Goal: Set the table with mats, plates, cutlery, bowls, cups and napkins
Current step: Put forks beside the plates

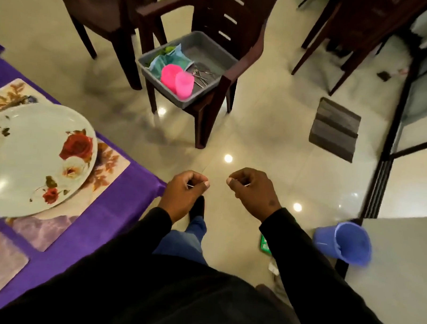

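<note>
Both hands hang loosely curled and hold nothing, the left hand (185, 193) beside the right hand (251, 193). The gray tub (207, 49) of pink cups (178, 79), cutlery (201, 75) and napkins (170, 59) sits on a chair (209, 112) straight ahead, far from both, about equally.

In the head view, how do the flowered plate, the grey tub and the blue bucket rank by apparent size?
1. flowered plate, though it is nearest the camera
2. grey tub
3. blue bucket
</note>
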### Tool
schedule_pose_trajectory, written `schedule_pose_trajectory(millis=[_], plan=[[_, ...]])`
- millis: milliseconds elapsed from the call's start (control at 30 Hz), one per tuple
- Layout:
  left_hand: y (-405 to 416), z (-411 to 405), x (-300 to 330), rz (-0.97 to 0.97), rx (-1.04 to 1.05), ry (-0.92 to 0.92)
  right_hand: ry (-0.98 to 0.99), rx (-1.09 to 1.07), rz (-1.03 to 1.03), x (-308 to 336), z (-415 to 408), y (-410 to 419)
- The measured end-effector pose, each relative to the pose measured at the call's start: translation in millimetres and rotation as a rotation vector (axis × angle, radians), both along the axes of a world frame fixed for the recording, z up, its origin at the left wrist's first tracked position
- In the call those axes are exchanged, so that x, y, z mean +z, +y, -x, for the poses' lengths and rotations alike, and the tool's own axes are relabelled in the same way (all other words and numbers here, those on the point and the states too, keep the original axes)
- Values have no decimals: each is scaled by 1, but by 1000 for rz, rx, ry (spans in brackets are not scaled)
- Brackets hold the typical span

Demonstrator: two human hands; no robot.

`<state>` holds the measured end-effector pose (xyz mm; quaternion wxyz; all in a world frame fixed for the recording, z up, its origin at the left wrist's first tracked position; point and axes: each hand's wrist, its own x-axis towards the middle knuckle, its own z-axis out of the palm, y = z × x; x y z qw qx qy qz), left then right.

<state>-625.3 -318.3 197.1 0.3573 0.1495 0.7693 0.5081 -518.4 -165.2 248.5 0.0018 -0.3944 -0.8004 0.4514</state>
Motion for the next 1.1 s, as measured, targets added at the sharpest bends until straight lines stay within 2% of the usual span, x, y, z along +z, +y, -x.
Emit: schedule_pose_trajectory(millis=[167, 433, 633, 767, 900, 1000, 1100], plan=[[108, 60, 7, 5, -40, -32, -37, 139, -39, 14, 83, 100], [233, 148, 33, -28, 67, -72, 83, 152, -4, 5, 188, 219], [289, 210, 50, 12, 286, -31, 106, 380, 82, -13, 290, 292], [311, 238, 54, -23, 464, -91, 114, 552, 131, -24, 357, 319], [333, 265, 38, 3, 609, -166, 27, 710, 123, -38, 406, 333], [357, 290, 18, 7, 659, -244, -20, 695, 158, -53, 430, 351], [381, 318, -5, 29, 632, -315, -76, 571, 233, -67, 452, 371]])
